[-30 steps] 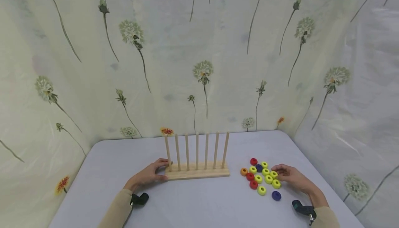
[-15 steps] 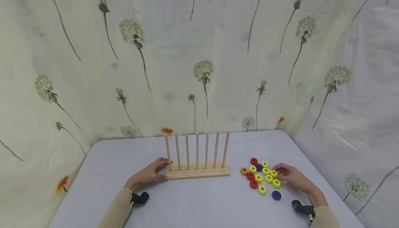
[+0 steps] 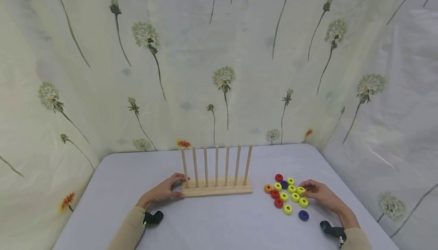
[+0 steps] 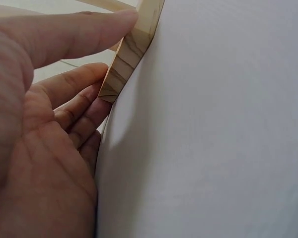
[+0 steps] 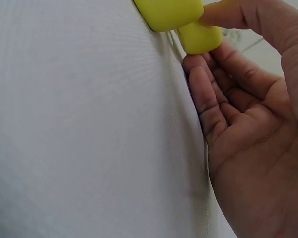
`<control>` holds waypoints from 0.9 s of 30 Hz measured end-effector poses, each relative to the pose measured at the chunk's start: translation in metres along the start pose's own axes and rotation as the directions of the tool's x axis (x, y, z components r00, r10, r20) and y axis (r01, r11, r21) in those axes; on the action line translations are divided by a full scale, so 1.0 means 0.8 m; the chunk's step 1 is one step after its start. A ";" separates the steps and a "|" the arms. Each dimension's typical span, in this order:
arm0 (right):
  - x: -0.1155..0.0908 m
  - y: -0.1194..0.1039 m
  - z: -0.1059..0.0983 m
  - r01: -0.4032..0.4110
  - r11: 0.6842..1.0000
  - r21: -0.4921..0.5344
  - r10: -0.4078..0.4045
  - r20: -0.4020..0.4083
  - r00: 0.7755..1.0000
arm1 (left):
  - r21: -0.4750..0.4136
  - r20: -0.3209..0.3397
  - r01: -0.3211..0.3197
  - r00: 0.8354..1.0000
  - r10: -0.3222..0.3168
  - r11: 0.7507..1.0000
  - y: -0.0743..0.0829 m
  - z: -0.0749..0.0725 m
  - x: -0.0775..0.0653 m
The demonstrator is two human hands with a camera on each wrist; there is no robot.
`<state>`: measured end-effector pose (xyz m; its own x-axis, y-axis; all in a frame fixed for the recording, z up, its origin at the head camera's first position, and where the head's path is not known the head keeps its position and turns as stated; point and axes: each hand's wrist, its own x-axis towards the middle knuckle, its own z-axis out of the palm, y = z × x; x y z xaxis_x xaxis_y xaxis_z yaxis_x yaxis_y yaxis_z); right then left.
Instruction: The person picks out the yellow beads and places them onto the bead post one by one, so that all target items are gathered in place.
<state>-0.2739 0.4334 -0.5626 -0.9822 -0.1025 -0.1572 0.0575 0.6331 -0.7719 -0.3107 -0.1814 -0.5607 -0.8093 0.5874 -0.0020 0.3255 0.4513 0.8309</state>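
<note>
A wooden peg rack (image 3: 216, 192), with several upright pegs on a flat base, stands at the middle of the table. My left hand (image 3: 164, 190) grips the left end of its base, thumb at the front and fingers toward the back; in the left wrist view the end grain (image 4: 123, 64) shows between them. At the right lie loose ring beads. My right hand (image 3: 321, 194) pinches a yellow bead (image 3: 300, 190) at the cluster's right side. In the right wrist view the thumb touches this bead (image 5: 201, 38), while another yellow bead (image 5: 169, 12) sits nearer the camera.
Around the held bead lie several more yellow beads, red beads (image 3: 275, 194), an orange bead (image 3: 268, 188) and a blue bead (image 3: 284, 184). Another blue bead (image 3: 303, 215) lies apart, toward the front. A flowered curtain (image 3: 184, 71) hangs behind the white table (image 3: 226, 227).
</note>
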 end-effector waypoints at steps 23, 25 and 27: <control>0.003 0.015 -0.005 -0.008 0.999 0.032 0.010 -0.056 0.998 | -0.003 -0.004 0.018 1.000 -0.018 1.000 0.001 0.000 0.001; 0.002 0.014 -0.005 -0.011 0.999 0.032 0.013 -0.061 0.998 | 0.002 -0.004 0.018 1.000 -0.018 1.000 0.001 0.000 0.001; 0.002 0.012 -0.005 -0.007 0.999 0.031 0.009 -0.069 0.998 | 0.007 -0.005 0.020 1.000 -0.020 1.000 0.000 0.001 0.001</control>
<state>-0.2755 0.4426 -0.5676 -0.9917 -0.0432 -0.1214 0.0701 0.6094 -0.7897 -0.3114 -0.1804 -0.5612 -0.8181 0.5748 -0.0163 0.3122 0.4678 0.8269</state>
